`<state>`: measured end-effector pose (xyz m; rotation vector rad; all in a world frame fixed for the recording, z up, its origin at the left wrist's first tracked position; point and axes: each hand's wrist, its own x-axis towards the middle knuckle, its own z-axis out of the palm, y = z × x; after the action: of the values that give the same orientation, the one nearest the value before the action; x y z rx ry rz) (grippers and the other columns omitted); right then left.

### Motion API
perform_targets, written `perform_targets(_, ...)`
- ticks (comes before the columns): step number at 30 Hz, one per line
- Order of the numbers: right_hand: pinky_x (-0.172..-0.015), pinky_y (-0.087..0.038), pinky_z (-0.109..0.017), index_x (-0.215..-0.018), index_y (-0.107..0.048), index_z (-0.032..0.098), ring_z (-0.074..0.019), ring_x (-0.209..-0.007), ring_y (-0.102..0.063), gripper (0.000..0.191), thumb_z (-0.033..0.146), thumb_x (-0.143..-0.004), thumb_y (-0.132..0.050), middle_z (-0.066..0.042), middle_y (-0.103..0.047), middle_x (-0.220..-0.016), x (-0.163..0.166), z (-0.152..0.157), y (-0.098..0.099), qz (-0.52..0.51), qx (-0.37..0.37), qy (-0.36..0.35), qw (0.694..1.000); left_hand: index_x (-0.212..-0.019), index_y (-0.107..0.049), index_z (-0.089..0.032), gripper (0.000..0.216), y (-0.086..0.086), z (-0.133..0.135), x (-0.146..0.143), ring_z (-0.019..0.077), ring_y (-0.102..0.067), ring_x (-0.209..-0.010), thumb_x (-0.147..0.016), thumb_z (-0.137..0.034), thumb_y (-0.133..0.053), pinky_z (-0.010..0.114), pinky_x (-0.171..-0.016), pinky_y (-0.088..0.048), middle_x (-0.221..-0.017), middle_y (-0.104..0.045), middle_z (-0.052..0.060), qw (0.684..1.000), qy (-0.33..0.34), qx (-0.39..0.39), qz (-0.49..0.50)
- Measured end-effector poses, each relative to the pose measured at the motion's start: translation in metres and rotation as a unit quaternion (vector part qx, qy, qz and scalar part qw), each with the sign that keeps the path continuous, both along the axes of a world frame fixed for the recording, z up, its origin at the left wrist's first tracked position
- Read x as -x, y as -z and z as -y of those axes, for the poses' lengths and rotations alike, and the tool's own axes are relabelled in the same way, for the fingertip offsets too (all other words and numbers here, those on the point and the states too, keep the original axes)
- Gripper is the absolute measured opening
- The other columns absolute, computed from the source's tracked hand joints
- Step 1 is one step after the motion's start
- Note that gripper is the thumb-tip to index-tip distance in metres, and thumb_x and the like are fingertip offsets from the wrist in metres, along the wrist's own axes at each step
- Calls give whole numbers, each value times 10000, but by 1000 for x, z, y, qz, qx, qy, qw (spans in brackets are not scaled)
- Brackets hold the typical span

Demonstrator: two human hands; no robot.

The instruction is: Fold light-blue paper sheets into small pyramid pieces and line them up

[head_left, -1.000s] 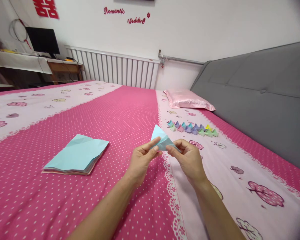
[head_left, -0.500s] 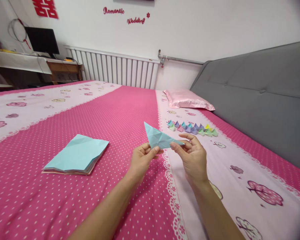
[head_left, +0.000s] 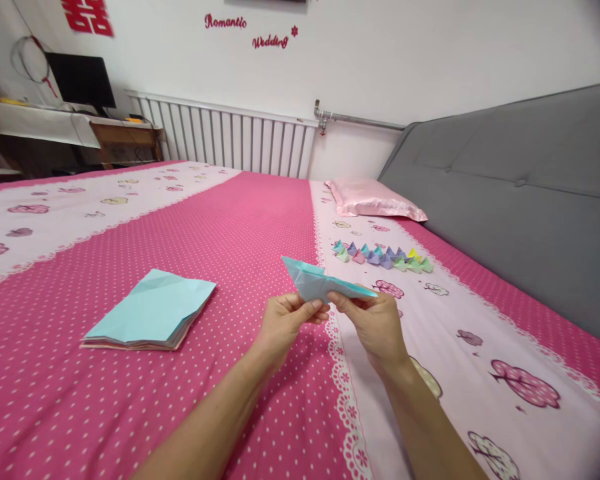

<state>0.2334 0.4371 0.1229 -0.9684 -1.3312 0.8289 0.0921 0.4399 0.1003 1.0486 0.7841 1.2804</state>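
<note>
Both my hands hold one light blue folded paper (head_left: 316, 280) above the pink bedspread. My left hand (head_left: 285, 323) pinches its lower left edge with fingers closed. My right hand (head_left: 375, 323) pinches its right end, fingers closed too. The paper lies almost flat, its long point aimed left and away. Beyond it, a row of small folded paper shapes (head_left: 383, 258) in blue, purple, pink, green and yellow lies on the pale strip of the sheet. A stack of coloured paper sheets (head_left: 153, 312), light blue on top, rests on the bed to my left.
A pink pillow (head_left: 375, 200) lies at the head of the bed beside the grey padded headboard (head_left: 520, 193). A white radiator (head_left: 230, 140) runs along the far wall. A desk with a dark monitor (head_left: 80, 80) stands at the far left.
The folded paper has tipped from upright to nearly flat and its point has swung left. My hands have turned with it and sunk slightly.
</note>
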Motion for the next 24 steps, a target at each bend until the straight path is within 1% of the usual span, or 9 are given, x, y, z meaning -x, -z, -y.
perform_targets(5, -536, -424, -229, -628, -678, 179, -88, -532, -500, 145, 312, -671, -719, 29, -580, -531, -10, 2, -8, -6, 6, 42, 999, -677, -677, -119, 227, 0, -2, 4, 103, -592, -573, -631, -333, -735, 227, -607, -465, -653, -672, 50, 1000, -8, 11, 10)
perform_targets(8, -546, -437, -234, -672, -679, 182, -91, -538, -517, 141, 320, -690, -706, 21, -596, -555, -11, 4, -10, -22, 5, 37, 999, -633, -651, -117, 253, 0, -4, 5, 82, -563, -531, -607, -347, -751, 205, -565, -447, -612, -649, 35, 999, -30, 26, 30)
perform_targets(10, -564, -450, -242, -695, -677, 182, -101, -554, -538, 142, 323, -699, -697, 12, -612, -575, -10, 5, -11, -17, 7, 15, 1000, -642, -634, -120, 284, 0, -6, 5, 68, -538, -509, -576, -361, -768, 190, -540, -432, -591, -626, 14, 996, -51, 40, 65)
perform_targets(12, -585, -456, -248, -698, -671, 179, -110, -583, -553, 145, 323, -705, -691, 2, -620, -600, -9, 7, -12, 2, 11, -24, 1000, -658, -606, -129, 302, -2, -7, 6, 44, -489, -475, -577, -372, -765, 165, -501, -400, -551, -573, -24, 992, -63, 49, 100)
perform_targets(15, -607, -453, -249, -727, -654, 179, -122, -638, -558, 176, 352, -708, -681, -9, -620, -665, -8, 9, -13, 21, 24, -105, 994, -633, -529, -144, 311, -3, -8, 7, 25, -398, -431, -639, -388, -722, 147, -448, -337, -502, -464, -66, 991, -48, 43, 115)
perform_targets(17, -621, -457, -252, -779, -636, 185, -135, -693, -566, 227, 407, -730, -646, -19, -617, -733, -8, 9, -13, 5, 31, -143, 989, -634, -496, -151, 321, -2, -9, 7, 26, -371, -428, -671, -400, -695, 149, -440, -313, -502, -426, -72, 993, -35, 30, 111)
perform_targets(20, -637, -468, -248, -867, -596, 205, -152, -790, -578, 271, 447, -748, -611, -35, -609, -870, -8, 9, -13, -33, 38, -147, 988, -665, -503, -154, 314, 0, -9, 7, 29, -356, -436, -691, -416, -674, 152, -448, -294, -512, -414, -71, 996, -21, 12, 87)
perform_targets(24, -679, -491, -265, -1057, -534, 240, -185, -913, -588, 391, 423, -727, -639, -63, -602, -1045, -6, 10, -15, -45, 61, -148, 986, -651, -505, -153, 305, 1, -6, 6, 35, -341, -446, -745, -419, -621, 164, -463, -278, -503, -413, -64, 999, 7, -16, 27)
